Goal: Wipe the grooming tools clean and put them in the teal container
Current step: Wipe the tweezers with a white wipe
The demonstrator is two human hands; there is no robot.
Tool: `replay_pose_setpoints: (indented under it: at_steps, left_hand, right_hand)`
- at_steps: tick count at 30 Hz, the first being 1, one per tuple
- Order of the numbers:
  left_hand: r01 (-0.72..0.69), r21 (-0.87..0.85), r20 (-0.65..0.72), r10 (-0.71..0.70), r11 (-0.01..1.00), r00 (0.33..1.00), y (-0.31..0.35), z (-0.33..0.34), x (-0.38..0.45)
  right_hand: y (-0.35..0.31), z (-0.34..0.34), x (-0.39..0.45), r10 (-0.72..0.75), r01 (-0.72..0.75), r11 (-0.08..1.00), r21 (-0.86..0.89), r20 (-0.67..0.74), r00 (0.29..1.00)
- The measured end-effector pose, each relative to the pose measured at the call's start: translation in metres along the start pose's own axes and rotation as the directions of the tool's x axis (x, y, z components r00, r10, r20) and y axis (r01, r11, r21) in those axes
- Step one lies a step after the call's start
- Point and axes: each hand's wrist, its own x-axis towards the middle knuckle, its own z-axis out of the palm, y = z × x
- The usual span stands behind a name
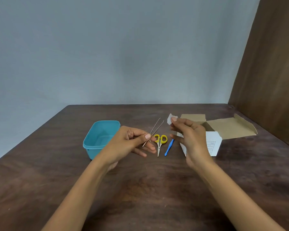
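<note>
My left hand (pixel 133 142) pinches thin metal tweezers (pixel 155 128) near their joined end, the two tips pointing up and away above the table. My right hand (pixel 188 137) holds a small white wipe pad (pixel 170 119) between thumb and forefinger, a short way right of the tweezers' tips and apart from them. An open teal container (pixel 97 139) stands on the table left of my left hand; it looks empty. Small scissors with yellow handles (pixel 160 141) and a slim blue tool (pixel 169 147) lie on the table between my hands.
An open cardboard box (pixel 223 129) with a white printed side sits on the brown wooden table (pixel 148 189) behind my right hand. A brown panel (pixel 270 72) rises at the right edge. A grey wall stands behind the table.
</note>
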Motion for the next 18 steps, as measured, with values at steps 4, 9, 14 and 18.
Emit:
replay_pose_setpoints:
  at_steps: [4, 9, 14, 18]
  left_hand:
    - [0.007, -0.010, -0.035, -0.007, 1.000, 0.999, 0.001, -0.004, 0.000]
    - [-0.004, -0.024, -0.133, 0.000, 1.000, 0.991, 0.007, -0.011, -0.002]
    - [0.038, 0.014, -0.294, -0.032, 0.999, 0.955, 0.015, -0.030, -0.005]
    - [0.159, 0.167, -0.413, -0.078, 0.973, 0.908, 0.022, -0.060, -0.006]
  right_hand:
    - [0.009, 0.000, 0.000, -0.315, 0.296, 0.923, -0.246, -0.041, 0.948]
    - [0.020, 0.002, -0.004, -0.462, 0.453, 0.776, -0.439, 0.094, 0.882]
    - [0.031, 0.004, -0.007, -0.513, 0.602, 0.589, -0.539, 0.326, 0.794]
    - [0.035, 0.006, -0.006, -0.503, 0.643, 0.538, -0.545, 0.406, 0.763]
